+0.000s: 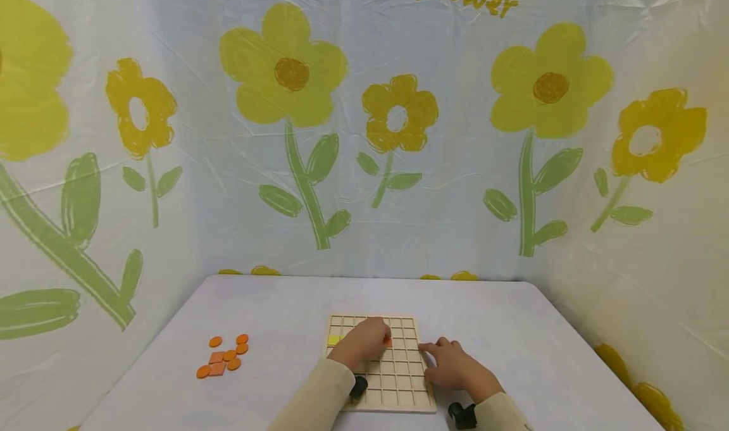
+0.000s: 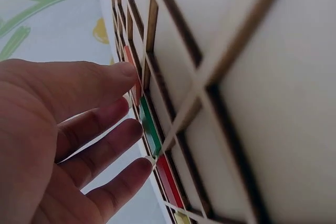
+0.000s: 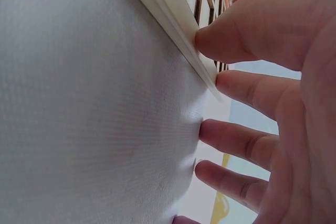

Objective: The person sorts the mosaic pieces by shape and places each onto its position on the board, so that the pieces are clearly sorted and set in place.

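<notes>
One orange tile (image 1: 388, 342): at a grid cell of the board (image 1: 405, 355), next to the green tile (image 2: 150, 127).
Left hand (image 1: 367, 340): thumb touching orange tile; cannot tell whether grip pinches.
Right hand (image 1: 455, 364): grip wide, fingers at board's edge.
Tile fit: best squared up, then pressed flat, right hand bracing board.

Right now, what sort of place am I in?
Likely a screened-off tabletop workspace: flower-print sheeting hangs behind and beside a white table holding a wooden grid board.
</notes>
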Available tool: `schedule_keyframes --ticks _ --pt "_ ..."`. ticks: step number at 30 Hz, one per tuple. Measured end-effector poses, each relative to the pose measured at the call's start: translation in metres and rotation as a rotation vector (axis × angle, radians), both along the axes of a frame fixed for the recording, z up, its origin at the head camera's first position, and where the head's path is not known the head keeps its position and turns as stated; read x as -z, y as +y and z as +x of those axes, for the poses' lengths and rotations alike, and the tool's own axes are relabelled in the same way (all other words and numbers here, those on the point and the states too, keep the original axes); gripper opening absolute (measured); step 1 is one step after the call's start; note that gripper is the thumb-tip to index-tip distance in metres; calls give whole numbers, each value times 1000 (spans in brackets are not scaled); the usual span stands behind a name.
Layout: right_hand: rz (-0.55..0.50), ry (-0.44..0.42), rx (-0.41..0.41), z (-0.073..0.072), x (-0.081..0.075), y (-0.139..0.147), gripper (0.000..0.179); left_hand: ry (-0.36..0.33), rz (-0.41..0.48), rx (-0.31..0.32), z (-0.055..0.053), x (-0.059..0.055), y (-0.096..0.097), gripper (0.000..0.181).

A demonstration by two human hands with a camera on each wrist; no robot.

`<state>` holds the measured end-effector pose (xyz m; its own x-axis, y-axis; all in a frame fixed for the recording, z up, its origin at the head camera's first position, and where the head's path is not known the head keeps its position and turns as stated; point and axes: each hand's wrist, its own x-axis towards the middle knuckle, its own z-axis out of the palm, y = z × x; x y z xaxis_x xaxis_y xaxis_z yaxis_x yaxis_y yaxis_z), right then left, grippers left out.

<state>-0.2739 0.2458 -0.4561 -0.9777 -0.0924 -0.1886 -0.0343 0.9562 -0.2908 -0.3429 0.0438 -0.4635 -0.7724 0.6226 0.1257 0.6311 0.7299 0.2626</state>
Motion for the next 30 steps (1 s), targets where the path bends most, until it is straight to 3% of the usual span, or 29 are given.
schedule_keyframes --ticks 7,13,17,30 --pt "-4 7 -10 2 0 1 50 -45 4 -55 5 -1 -13 19" --pt "-3 26 -23 4 -2 0 50 -14 24 -69 7 -8 -34 23" --pt "1 27 -28 4 -4 0 50 7 29 -110 8 -10 -49 22" --pt "5 17 -18 4 -5 -2 51 -4 41 -237 10 -7 -95 23"
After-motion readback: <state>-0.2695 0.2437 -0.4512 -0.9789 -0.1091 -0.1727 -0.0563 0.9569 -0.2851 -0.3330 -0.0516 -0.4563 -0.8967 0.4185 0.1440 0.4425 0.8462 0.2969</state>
